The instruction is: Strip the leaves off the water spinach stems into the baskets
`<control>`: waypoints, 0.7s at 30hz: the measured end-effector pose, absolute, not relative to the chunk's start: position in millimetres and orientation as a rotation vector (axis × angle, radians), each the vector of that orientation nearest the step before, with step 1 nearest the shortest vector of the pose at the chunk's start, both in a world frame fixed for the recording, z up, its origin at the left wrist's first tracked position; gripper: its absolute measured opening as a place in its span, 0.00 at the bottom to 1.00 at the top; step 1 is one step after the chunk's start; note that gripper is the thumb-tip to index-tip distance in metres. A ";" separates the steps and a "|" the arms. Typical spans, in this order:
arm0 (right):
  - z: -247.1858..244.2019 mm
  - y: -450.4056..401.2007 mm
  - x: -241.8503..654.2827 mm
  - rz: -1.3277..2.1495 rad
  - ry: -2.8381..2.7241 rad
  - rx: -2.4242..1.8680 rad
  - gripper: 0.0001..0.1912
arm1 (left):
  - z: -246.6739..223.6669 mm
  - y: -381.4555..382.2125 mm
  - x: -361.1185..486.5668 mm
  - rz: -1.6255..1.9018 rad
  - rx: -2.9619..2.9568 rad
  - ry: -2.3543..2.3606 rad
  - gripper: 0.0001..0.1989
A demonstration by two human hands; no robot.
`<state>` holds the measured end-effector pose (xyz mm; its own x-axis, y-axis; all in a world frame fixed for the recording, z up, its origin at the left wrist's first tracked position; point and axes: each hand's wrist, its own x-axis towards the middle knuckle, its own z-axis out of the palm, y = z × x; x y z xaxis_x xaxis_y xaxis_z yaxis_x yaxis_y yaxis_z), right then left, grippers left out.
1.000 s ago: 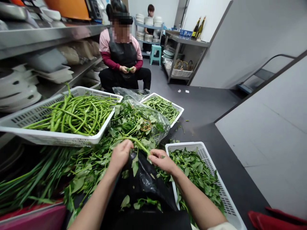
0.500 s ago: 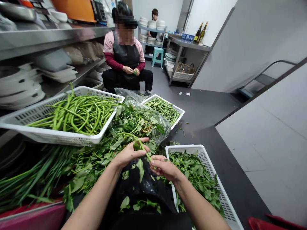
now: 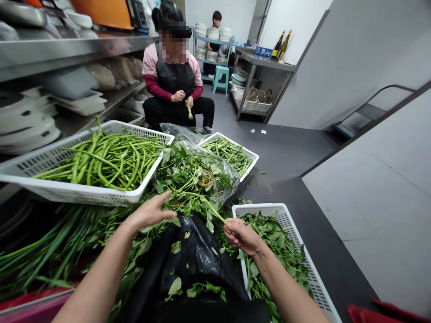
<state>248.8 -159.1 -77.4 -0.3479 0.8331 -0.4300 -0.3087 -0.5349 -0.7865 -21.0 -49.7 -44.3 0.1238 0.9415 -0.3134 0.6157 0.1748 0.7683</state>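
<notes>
My right hand point(image 3: 241, 236) pinches the lower end of a long green stem point(image 3: 215, 209), which stretches up and left over a heap of leafy greens point(image 3: 188, 168). Off to the left, my left hand point(image 3: 151, 211) is apart from that stem, fingers spread. A small loose leaf point(image 3: 175, 221) shows by its thumb; whether it touches the hand I cannot tell. Torn leaves lie on the black apron point(image 3: 202, 260) over my lap. Beside my right forearm stands a white basket point(image 3: 286, 215) filled with picked leaves point(image 3: 276, 251).
A white basket point(image 3: 134, 196) of bare green stems is at left, above long green stalks point(image 3: 50, 242). Another white basket point(image 3: 251, 157) holds cut green pieces. A co-worker point(image 3: 175, 72) sits opposite with greens in hand. Metal shelves point(image 3: 77, 49) line the left; a partition point(image 3: 370, 193) stands right.
My left hand has let go of the stem, opened and moved left. My right hand has shifted slightly right, still holding the stem. The co-worker's hands have moved apart, greens hanging from one.
</notes>
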 end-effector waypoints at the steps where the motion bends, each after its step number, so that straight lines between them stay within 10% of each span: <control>1: -77.6 -158.3 245.9 1.924 -0.802 -1.146 0.20 | -43.1 -54.0 -13.9 0.417 1.602 1.599 0.36; 10: -74.4 -153.3 223.8 1.361 -1.430 -1.548 0.16 | -58.0 -68.5 38.6 0.605 1.175 1.132 0.27; 17: -79.5 -131.9 225.8 1.679 -1.110 -1.432 0.18 | -72.8 -47.9 -25.4 1.015 0.997 1.355 0.24; 21: -57.9 -75.8 188.5 1.654 -1.198 -1.252 0.21 | -91.5 -57.8 -52.2 0.676 1.340 1.555 0.22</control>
<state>188.5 -75.8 -57.9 -0.2602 0.9222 -0.2862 -0.0156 -0.3004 -0.9537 -52.2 -57.8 -91.5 0.0417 0.9543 -0.2959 0.4352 0.2492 0.8652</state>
